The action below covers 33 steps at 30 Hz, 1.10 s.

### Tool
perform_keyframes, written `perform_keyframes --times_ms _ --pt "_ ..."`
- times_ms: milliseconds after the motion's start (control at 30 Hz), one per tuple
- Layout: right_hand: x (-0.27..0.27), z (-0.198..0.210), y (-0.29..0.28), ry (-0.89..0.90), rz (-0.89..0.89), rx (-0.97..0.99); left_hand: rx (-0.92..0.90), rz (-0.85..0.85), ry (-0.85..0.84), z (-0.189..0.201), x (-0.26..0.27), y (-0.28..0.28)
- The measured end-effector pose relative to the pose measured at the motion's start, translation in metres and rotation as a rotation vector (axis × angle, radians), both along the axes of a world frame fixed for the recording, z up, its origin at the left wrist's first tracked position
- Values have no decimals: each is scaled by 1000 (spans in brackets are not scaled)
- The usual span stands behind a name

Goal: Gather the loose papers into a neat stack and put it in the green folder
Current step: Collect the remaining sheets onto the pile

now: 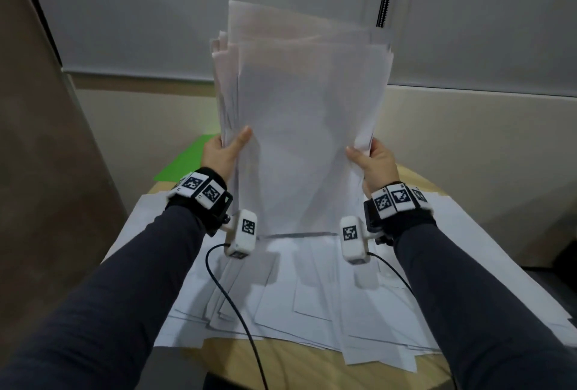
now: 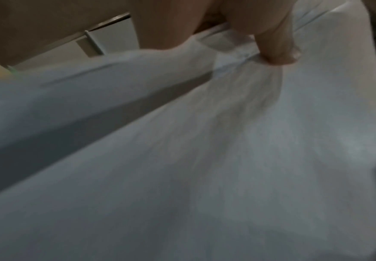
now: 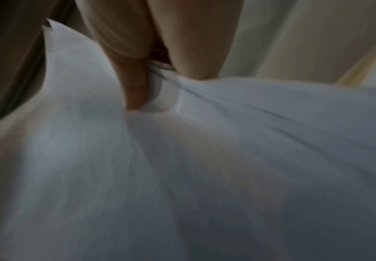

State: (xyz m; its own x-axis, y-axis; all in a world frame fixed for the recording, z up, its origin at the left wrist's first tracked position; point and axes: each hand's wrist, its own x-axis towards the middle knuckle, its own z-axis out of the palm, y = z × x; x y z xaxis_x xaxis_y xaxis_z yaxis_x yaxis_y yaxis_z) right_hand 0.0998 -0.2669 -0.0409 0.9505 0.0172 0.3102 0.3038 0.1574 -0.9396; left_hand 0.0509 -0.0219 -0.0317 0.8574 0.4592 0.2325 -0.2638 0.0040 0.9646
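A thick bundle of white papers (image 1: pixel 303 127) stands upright, its lower edge down on the loose sheets below. My left hand (image 1: pixel 223 152) grips its left edge, thumb on the near face. My right hand (image 1: pixel 370 157) grips the right edge the same way. The top edges are uneven and fanned. The left wrist view shows my thumb pressing the paper bundle (image 2: pixel 227 141). In the right wrist view the paper bundle (image 3: pixel 182 159) is pinched between thumb and fingers. A corner of the green folder (image 1: pixel 184 160) shows behind my left hand, mostly hidden by the bundle.
Several loose white sheets (image 1: pixel 312 296) lie scattered over the round wooden table (image 1: pixel 265 358), some overhanging its edges. A brown panel (image 1: pixel 40 139) stands close on the left. A low beige wall (image 1: pixel 468 139) runs behind the table. Cables hang from both wrist cameras.
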Motion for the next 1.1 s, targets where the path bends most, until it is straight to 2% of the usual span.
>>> perform_keyframes --times_ms 67,200,267,333,367,433,500,567,600,633,700,733,767,800,833,867,967,1033,1100 --pt "4 -4 -6 52 5 -75 41 9 45 -2 -2 1" --pt "-3 -22 -6 181 37 -579 152 -124 197 -32 0 4" --pt "-6 -18 -6 175 80 -641 150 -144 216 -32 0 1" --pt "-8 -7 -15 183 159 -669 174 -146 210 -14 -1 -3" --pt "-7 -2 -23 212 134 -685 170 -160 204 -1 -7 -8" --pt "-1 1 -46 304 -82 -771 120 -182 238 17 -14 -13" --pt "-1 -12 -72 378 -215 -981 167 -213 324 22 -24 -19" --pt "-4 -30 -95 436 -201 -1264 294 -202 476 13 -35 -23" --pt "-4 -35 -108 489 -104 -1329 325 -233 573 3 -36 -23" --pt "-13 -38 -115 468 62 -1317 334 -263 636 -7 -38 -23" --pt "-4 -60 -139 484 573 -1323 280 -367 757 -23 -42 -24" --pt "-5 -65 -140 523 621 -1364 215 -419 770 -30 -43 -24" --pt "-14 -62 -132 644 342 -1367 194 -458 789 -36 -41 -24" --pt "-19 -61 -134 543 115 -1400 205 -462 821 -39 -43 -26" --pt "-18 -68 -133 481 -21 -1542 195 -452 830 -45 -39 -26" --pt "-7 -75 -131 554 30 -1629 184 -438 829 -47 -38 -26" --pt "10 -72 -142 540 11 -1680 163 -401 875 -56 -32 -17" --pt "-1 -59 -150 567 -94 -1516 178 -402 924 -70 -20 -4" --pt "-25 -45 -157 678 -208 -1378 197 -383 955 -80 -12 4"
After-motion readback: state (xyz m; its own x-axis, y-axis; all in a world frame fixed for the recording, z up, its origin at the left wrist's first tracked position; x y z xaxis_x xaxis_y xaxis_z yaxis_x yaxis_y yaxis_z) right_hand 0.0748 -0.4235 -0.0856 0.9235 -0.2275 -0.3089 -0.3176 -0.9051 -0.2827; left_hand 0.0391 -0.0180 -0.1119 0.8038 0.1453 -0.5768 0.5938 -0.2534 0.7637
